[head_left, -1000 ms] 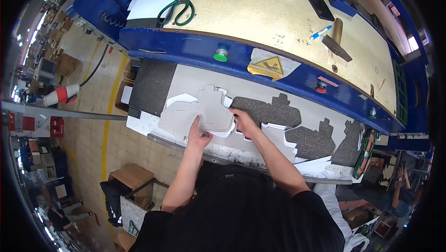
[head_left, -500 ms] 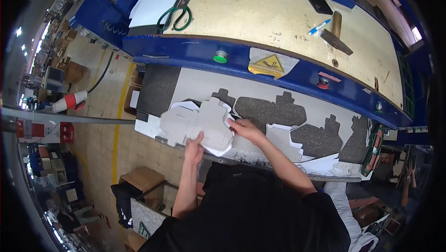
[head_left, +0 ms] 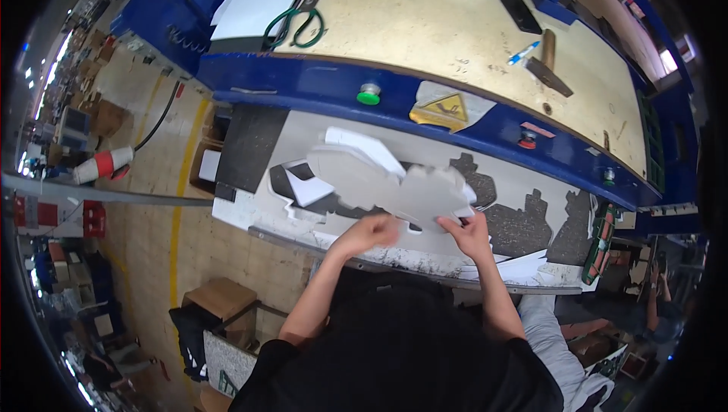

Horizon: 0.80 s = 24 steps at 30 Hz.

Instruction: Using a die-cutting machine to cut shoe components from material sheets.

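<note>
So the right hand has the grey cut piece pinched at its right end, thumb on top. The left hand is pretty blurry, fingers curled, sitting close to the piece's lower edge, and honestly can't tell if it's gripping or even touching anything. The two hands are apart, with a bit of grey between them.

The piece itself is over the middle of the table, kinda smeared by motion, with white sheets poking out along its far side. Under and around it there's a big grey sheet, with dark speckled shapes toward the table's right edge. White scraps lie along the front edge near the right corner, and a green frame with reddish blocks leans right at that end.

Past the table's back edge runs a blue machine beam with a green button. Scissors and a hammer lie on its wooden top.
</note>
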Motion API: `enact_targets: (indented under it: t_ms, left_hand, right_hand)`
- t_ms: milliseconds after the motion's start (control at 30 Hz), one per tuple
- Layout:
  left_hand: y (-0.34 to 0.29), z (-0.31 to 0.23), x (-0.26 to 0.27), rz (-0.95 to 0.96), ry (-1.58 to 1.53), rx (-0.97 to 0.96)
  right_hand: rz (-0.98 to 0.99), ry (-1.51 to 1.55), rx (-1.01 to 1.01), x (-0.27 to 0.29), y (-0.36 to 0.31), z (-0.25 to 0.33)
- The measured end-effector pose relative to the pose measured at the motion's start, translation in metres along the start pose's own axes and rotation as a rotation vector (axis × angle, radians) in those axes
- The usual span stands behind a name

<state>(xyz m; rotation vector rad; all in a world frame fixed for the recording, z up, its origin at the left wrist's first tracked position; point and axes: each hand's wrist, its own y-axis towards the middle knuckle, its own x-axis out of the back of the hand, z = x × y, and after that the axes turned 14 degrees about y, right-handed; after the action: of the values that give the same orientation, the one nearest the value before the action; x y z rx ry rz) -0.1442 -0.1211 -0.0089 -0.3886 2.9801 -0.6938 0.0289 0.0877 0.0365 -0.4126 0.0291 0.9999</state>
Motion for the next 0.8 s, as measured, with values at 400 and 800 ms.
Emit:
enact_targets:
  t_ms: [400, 800]
  left_hand:
    - [0.038, -0.037, 0.081, -0.349, 0.73, -0.264]
    - [0.022, -0.017, 0.049, -0.613, 0.696, -0.411]
  right_hand:
    - [-0.246, -0.558, 0.27, 0.05, 0.004, -0.069]
    - [-0.347, -0.701, 0.517, 0.044, 0.005, -0.08]
